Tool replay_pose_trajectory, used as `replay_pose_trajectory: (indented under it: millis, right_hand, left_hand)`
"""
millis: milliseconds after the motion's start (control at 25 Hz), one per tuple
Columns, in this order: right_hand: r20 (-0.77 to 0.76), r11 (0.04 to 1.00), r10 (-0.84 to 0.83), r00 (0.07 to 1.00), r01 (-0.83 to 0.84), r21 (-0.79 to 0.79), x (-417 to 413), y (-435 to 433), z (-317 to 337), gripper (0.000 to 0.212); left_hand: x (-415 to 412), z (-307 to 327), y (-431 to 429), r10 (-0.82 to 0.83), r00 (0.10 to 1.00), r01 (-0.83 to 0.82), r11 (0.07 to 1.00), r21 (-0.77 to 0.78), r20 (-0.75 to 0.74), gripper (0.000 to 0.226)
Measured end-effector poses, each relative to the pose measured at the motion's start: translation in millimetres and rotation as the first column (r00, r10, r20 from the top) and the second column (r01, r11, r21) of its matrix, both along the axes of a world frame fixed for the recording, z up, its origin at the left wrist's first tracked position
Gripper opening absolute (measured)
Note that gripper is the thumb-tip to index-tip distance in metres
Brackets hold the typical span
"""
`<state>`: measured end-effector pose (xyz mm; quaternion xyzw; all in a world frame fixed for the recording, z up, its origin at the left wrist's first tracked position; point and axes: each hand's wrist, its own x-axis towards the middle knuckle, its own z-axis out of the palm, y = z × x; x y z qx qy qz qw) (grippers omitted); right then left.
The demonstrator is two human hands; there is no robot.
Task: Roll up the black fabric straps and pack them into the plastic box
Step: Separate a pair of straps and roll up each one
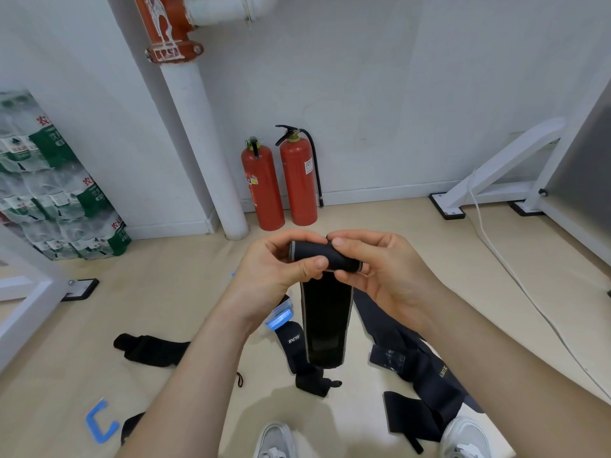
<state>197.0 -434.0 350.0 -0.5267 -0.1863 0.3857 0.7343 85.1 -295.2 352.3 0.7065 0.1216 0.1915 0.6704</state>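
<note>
A black fabric strap with grey edges is partly rolled at its top, and its loose end hangs straight down. My left hand pinches the left end of the roll; my right hand grips the right end. Other black straps lie on the floor: one at the left, one with white lettering below the hanging strap, and several at the right. The plastic box with a blue clip shows only partly, behind my left wrist.
Two red fire extinguishers stand against the wall beside a white pipe. Packs of bottled water are stacked at the left. White table legs and a cable sit at the right. A blue clip lies on the floor. My shoes are at the bottom.
</note>
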Motion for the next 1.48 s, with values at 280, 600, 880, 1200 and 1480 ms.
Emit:
replay_pose_trajectory:
  millis: [280,600,880,1200,1480]
  right_hand:
    - [0.262,1.0,0.027,0.965,-0.024,-0.015,-4.2,-3.5,1.1,0.036]
    - [-0.046,0.996,0.039,0.998,-0.036,0.08,-2.4,-3.4,4.1,0.042]
    - [-0.024,0.998,0.058,0.998,-0.058,0.017,3.8,-6.7,4.4,0.04]
    - [0.235,0.999,0.033,0.972,-0.023,-0.046,1.9,-6.8,6.6,0.03]
    - [0.291,0.99,0.12,0.949,-0.091,-0.111,-5.1,-11.5,11.3,0.046]
  left_hand:
    - [6.9,0.5,-10.9,0.173,0.984,-0.168,0.981,-0.1,0.046,0.02]
    - [8.1,-0.4,-7.3,0.139,0.988,-0.122,0.971,-0.205,0.072,0.021]
    - [-1.5,2.7,-2.3,-0.129,0.992,0.128,0.986,-0.104,0.0,0.015]
    - [6.5,1.5,-10.3,0.161,0.979,-0.162,0.987,0.002,-0.123,0.037]
    - [8.8,3.1,-13.7,0.173,0.95,-0.177,0.984,0.006,-0.261,0.023]
